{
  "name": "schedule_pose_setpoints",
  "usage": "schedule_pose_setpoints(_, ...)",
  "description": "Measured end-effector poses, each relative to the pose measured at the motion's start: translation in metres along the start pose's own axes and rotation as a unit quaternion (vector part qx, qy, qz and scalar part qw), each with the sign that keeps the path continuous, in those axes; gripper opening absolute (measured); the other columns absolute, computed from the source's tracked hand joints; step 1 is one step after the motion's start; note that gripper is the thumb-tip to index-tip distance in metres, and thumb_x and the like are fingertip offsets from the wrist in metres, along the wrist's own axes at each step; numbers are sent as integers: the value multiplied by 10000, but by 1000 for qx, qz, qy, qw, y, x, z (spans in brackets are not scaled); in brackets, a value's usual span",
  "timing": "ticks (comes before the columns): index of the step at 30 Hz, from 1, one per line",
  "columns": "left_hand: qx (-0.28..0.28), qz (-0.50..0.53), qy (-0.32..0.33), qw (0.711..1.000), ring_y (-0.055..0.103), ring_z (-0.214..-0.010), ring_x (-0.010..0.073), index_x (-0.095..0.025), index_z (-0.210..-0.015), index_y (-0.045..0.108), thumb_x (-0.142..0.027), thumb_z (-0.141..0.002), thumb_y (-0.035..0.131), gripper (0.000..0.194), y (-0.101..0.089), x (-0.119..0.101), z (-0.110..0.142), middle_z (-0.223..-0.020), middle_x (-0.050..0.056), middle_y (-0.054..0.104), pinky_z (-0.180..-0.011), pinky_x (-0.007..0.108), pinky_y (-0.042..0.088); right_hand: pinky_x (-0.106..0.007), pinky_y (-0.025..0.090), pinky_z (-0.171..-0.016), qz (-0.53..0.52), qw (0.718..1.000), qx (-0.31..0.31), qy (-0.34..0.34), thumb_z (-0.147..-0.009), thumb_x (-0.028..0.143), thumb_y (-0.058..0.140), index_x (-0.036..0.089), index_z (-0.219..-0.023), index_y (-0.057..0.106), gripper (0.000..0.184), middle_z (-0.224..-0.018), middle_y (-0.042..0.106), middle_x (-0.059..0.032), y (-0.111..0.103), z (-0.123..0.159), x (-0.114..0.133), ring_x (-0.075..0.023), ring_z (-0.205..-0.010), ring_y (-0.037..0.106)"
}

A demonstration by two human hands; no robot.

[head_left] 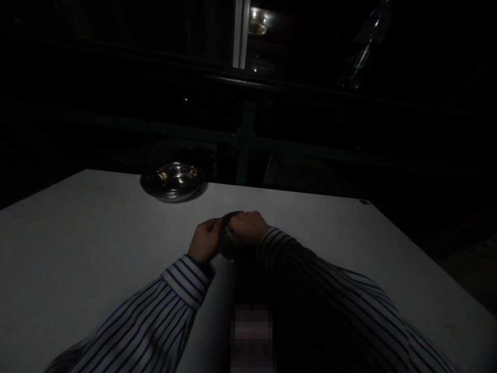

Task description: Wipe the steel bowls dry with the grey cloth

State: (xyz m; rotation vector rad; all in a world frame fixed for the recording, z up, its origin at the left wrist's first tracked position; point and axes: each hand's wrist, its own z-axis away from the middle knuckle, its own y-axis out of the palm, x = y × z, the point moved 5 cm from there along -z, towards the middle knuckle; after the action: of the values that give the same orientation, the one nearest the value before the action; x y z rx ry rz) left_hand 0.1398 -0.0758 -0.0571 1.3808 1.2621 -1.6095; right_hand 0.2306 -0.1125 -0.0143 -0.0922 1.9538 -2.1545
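Observation:
Over the middle of the white table, my left hand (205,240) grips the left edge of a small, dark, shiny round bowl (230,246). My right hand (248,228) is curled closed over the bowl's right side, its fingers bent down toward the inside. Whatever those fingers hold, if anything, is hidden in the dim light. Both forearms wear striped sleeves, and deep shadow covers the space between them. Beyond my left hand, a stack of shiny metal bowls (173,181) stands near the table's far edge.
The white table (97,243) fills the lower view, with a small dark mark (364,202) at its far right corner. Behind it runs a dark railing (244,137). A clear bottle shape (365,52) shows faintly at the upper right, near a bright lamp-like glow (257,22).

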Motion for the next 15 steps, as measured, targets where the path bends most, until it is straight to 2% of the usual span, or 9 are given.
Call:
schedule_pose_setpoints(8,-7,-10,-2,1000,607,-671,194,-99,-832,666,-340,-726,465,332,0,-1,0,-821,106,696,-624,282,444,-387,453,-702,54,997,54,16,-830,235,414,144,-916,641,260,-921,643,-158,-4,3,-5,-270,-902,600)
schedule_pose_setpoints(15,-6,5,0,1000,611,-678,195,-98,-853,657,-359,-737,450,352,2,8,-3,-815,110,695,-624,285,452,-370,458,-740,52,991,121,1,-740,287,577,157,-916,646,230,-941,647,-139,-4,2,-4,-261,-920,595)
